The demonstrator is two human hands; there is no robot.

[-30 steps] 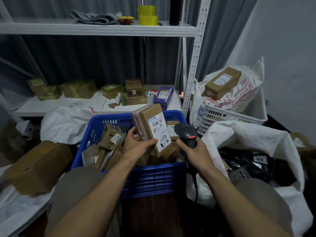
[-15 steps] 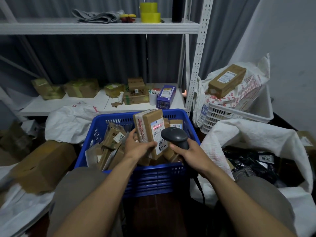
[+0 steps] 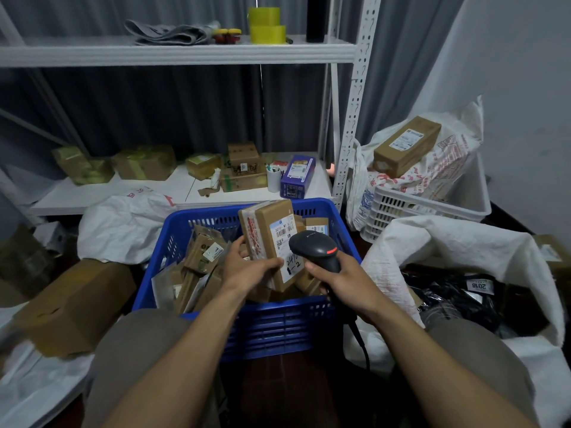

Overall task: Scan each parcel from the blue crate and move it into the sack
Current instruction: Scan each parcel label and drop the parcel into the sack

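Holding cardboard parcel (image 3: 272,239) upright over blue crate (image 3: 278,325), left hand (image 3: 247,268) curled round its lower end; right hand (image 3: 343,273) gripping barcode scanner (image 3: 312,247). Seems light, stiff, tape perhaps slippery: better to clasp the narrow sides.

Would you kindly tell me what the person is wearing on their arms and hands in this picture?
No sleeves show: both arms are bare down to the frame's lower edge. The left hand and the right hand wear no gloves, and no watch, bracelet or ring is visible on either.
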